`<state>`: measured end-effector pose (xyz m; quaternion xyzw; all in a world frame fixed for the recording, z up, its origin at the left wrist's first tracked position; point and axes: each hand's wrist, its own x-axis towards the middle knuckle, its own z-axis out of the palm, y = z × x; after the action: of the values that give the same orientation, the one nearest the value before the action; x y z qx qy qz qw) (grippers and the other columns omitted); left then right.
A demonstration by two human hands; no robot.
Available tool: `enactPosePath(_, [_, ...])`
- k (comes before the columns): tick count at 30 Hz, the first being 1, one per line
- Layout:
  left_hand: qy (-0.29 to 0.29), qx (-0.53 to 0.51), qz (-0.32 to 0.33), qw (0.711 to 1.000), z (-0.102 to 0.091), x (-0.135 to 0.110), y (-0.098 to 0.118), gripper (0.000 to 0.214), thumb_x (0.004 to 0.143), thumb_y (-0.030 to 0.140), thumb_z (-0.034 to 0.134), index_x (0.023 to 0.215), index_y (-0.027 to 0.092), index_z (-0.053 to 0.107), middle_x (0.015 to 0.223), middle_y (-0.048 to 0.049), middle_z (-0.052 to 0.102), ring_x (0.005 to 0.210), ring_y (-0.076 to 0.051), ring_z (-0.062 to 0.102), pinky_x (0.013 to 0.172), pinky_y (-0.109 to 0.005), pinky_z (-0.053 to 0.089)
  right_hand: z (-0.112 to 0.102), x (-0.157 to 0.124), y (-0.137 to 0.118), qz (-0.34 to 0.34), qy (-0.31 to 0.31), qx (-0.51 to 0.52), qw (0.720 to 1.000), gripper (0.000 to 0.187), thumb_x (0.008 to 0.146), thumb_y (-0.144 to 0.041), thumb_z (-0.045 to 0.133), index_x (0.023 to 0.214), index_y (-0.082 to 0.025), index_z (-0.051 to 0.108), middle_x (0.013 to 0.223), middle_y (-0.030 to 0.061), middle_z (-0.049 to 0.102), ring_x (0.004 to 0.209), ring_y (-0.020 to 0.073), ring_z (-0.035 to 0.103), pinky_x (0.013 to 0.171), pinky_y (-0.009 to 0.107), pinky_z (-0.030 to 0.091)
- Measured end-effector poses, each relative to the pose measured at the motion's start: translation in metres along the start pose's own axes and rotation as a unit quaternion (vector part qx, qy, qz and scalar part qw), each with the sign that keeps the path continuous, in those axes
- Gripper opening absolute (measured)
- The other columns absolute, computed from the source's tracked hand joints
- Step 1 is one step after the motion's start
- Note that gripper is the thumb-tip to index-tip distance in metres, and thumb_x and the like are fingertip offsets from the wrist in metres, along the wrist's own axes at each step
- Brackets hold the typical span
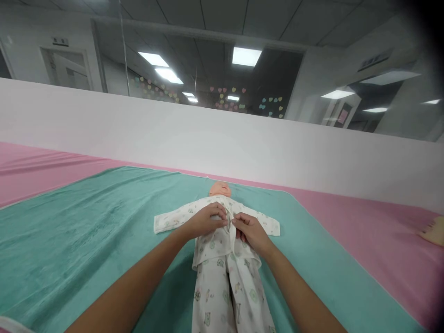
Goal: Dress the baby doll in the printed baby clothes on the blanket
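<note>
A baby doll [219, 188] lies on its back, dressed in a white printed long-sleeved shirt [215, 247] and matching printed trousers [211, 296]. Over the chest, my left hand [208, 219] has its fingers closed on one edge of the shirt's front opening. My right hand [252, 230] pinches the opposite edge, just right of the middle. A narrow gap shows between the two edges. Any button or snap there is too small to make out. Both sleeves stretch out sideways, and the doll's hands are not visible.
Beneath the doll is a teal blanket [86, 231] laid over a pink sheet [347, 222]. A white low wall [194, 138] with glass above stands behind. At the far right edge sits a beige object [433, 231], only partly in view.
</note>
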<state>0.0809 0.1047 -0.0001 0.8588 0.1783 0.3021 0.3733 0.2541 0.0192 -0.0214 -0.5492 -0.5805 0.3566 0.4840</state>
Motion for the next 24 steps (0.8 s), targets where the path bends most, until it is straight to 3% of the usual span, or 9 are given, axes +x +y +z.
enactPosePath(4, [-0.043, 0.0, -0.015, 0.999, -0.012, -0.003, 0.002, 0.013, 0.073, 0.034, 0.06, 0.077, 0.024, 0.068, 0.098, -0.0019, 0.059, 0.091, -0.018, 0.055, 0.079, -0.028, 0.044, 0.01, -0.003, -0.005, -0.011, 0.025, -0.04, 0.999, 0.03, 0.081, -0.047, 0.046, 0.073, -0.02, 0.055, 0.052, -0.0033, 0.052, 0.048, 0.0094, 0.041, 0.049, 0.021, 0.032])
enactPosePath(12, [-0.054, 0.047, -0.043, 0.997, -0.019, -0.005, 0.007, 0.013, 0.068, 0.034, 0.062, 0.076, 0.027, 0.07, 0.089, -0.0006, 0.063, 0.084, -0.019, 0.057, 0.07, -0.025, 0.044, 0.015, -0.003, -0.005, -0.023, 0.032, -0.05, 0.998, 0.032, 0.084, -0.046, 0.042, 0.07, -0.019, 0.054, 0.051, -0.0038, 0.048, 0.049, 0.009, 0.04, 0.05, 0.021, 0.029])
enactPosePath(24, [0.027, -0.124, -0.108, 0.986, 0.004, -0.001, 0.012, 0.02, 0.071, 0.036, 0.063, 0.078, 0.018, 0.066, 0.078, -0.0025, 0.066, 0.075, -0.016, 0.059, 0.065, -0.026, 0.045, 0.015, -0.002, -0.001, -0.019, 0.044, 0.056, 0.997, 0.032, 0.082, -0.047, 0.047, 0.067, -0.019, 0.049, 0.047, -0.0047, 0.044, 0.044, 0.0084, 0.034, 0.044, 0.021, 0.024])
